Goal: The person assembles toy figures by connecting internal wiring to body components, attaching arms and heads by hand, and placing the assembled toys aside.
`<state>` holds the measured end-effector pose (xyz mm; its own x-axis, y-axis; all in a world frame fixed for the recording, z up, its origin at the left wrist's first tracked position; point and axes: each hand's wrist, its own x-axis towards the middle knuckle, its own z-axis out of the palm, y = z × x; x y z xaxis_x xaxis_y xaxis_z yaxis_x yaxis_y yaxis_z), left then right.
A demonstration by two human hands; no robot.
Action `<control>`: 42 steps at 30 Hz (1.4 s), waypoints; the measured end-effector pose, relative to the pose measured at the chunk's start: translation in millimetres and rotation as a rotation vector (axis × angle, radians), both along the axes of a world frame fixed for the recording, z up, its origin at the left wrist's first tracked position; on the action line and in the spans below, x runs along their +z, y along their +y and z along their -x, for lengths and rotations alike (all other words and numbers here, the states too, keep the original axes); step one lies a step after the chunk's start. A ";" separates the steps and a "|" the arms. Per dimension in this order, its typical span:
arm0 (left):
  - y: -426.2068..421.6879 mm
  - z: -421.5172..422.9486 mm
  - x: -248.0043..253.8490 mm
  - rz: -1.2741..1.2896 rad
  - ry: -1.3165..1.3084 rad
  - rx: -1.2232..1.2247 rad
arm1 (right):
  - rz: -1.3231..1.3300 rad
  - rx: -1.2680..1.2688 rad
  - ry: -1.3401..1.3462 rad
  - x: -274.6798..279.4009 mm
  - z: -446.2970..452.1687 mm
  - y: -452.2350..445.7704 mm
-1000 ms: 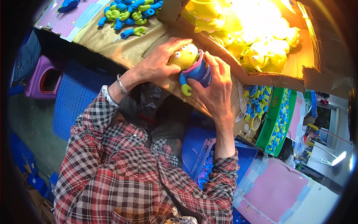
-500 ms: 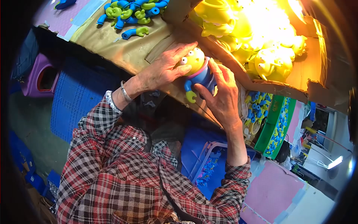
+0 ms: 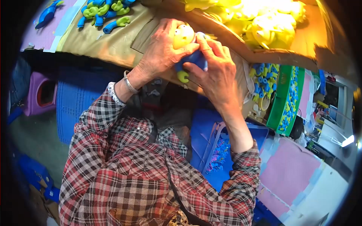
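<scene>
A toy figure (image 3: 182, 36) with a yellow head, bulging white eyes and a blue body is between my two hands over the front of the workbench. Around its head my left hand (image 3: 160, 49) is closed, the thumb lying across the neck. My right hand (image 3: 217, 66) grips the blue body, its fingers at the shoulder and its thumb lower down. One blue arm ending in a yellow-green hand (image 3: 183, 77) hangs below. My fingers hide much of the body.
Loose blue-and-green toy arms (image 3: 100, 13) lie in a pile at the upper left. A cardboard box (image 3: 301, 56) of yellow heads stands under a bright lamp. To the right are a green tray (image 3: 275, 120) of small parts and a pink-topped surface (image 3: 290, 169); below, a blue bin (image 3: 211, 150).
The view has shifted, so the bench sits higher in the picture. Both hands have closed more tightly round the toy figure, and my left thumb has moved across its neck.
</scene>
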<state>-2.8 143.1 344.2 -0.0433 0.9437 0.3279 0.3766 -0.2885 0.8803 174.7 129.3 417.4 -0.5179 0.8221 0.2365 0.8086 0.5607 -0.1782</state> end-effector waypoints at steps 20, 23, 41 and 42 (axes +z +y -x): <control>2.2 -6.5 5.2 -0.071 0.089 -0.061 | 0.138 -0.387 0.755 -20.7 48.7 39.2; 8.6 -5.5 -8.7 -0.021 -0.065 -0.083 | 0.160 -0.341 0.931 -36.2 44.1 44.9; -117.3 -20.0 10.2 -0.197 -0.137 -0.133 | -0.044 -0.408 1.246 -33.7 -4.1 -136.0; -122.3 -25.2 5.4 -0.143 -0.193 -0.115 | -0.065 -0.459 1.118 -36.4 -3.3 -142.3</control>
